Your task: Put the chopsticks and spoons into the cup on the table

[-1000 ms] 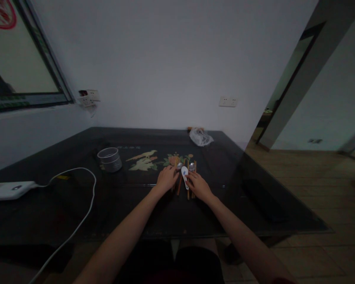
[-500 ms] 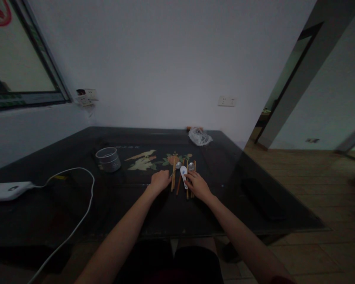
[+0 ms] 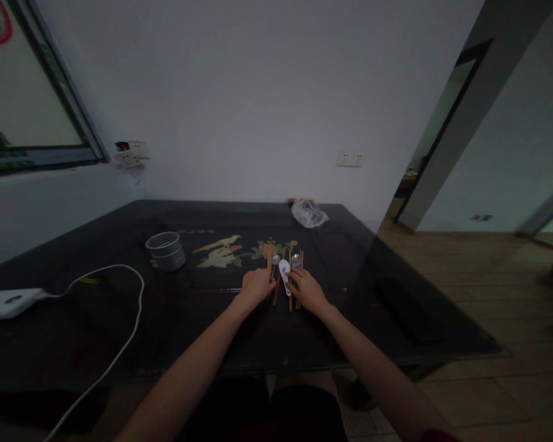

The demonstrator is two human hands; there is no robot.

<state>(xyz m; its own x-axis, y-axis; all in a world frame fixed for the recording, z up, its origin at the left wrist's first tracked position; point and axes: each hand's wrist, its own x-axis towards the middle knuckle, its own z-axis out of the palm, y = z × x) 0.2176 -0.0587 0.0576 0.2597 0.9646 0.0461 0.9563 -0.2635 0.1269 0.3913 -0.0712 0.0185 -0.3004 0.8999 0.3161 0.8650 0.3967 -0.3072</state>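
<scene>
In the head view, you work with both bare hands on cutlery laid at the middle of a dark table (image 3: 203, 215). Your left hand (image 3: 257, 285) is curled, its fingertips at the handle of the left metal spoon (image 3: 276, 259) and over the left chopsticks (image 3: 270, 253); whether it grips the handle is hidden. Your right hand (image 3: 308, 290) lies with loosely bent fingers across the right chopsticks (image 3: 290, 304), fingertips at the white spoon (image 3: 284, 269); whether they pinch anything cannot be made out. The white spoon lies between your hands, and the right metal spoon (image 3: 295, 259) lies just beyond your right fingers.

For sound handling, move one piece at a time and let the other hand steady its neighbours. Press lightly, since slim sticks may roll on so smooth a top, and take each spoon by its handle.

The chopsticks are thin, straight and wood-coloured; the metal spoons have rounded, shiny bowls; the white spoon, apparently ceramic, is glossy with a blue mark. Well to the left stands a translucent, round-mouthed tub (image 3: 166, 253); farther back lies a crumpled clear plastic bag (image 3: 308, 213).
</scene>
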